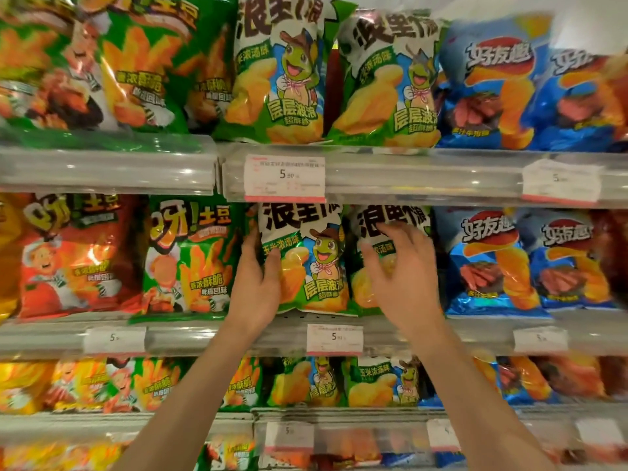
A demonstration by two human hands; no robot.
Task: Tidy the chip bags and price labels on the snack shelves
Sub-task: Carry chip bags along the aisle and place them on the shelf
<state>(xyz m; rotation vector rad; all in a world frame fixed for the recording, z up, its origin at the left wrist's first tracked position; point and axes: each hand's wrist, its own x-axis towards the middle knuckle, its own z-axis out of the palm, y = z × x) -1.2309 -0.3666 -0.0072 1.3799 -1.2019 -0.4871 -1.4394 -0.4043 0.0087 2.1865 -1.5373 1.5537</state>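
On the middle shelf stands a green and white chip bag with a cartoon turtle (312, 260). My left hand (256, 283) grips its left edge, thumb on the front. A second turtle bag (370, 287) stands right beside it. My right hand (401, 277) hovers in front of that bag with fingers spread, fingertips at its upper part; contact is unclear. A white price label reading 5.90 (284, 177) sits in the upper shelf rail. Another price label (334, 338) sits in the rail just below the held bag.
Green and red fry bags (190, 260) fill the shelf to the left, blue chip bags (492, 263) to the right. More turtle bags (282, 69) stand on the shelf above, others on the shelf below. Clear plastic rails (102, 169) with further price labels front every shelf.
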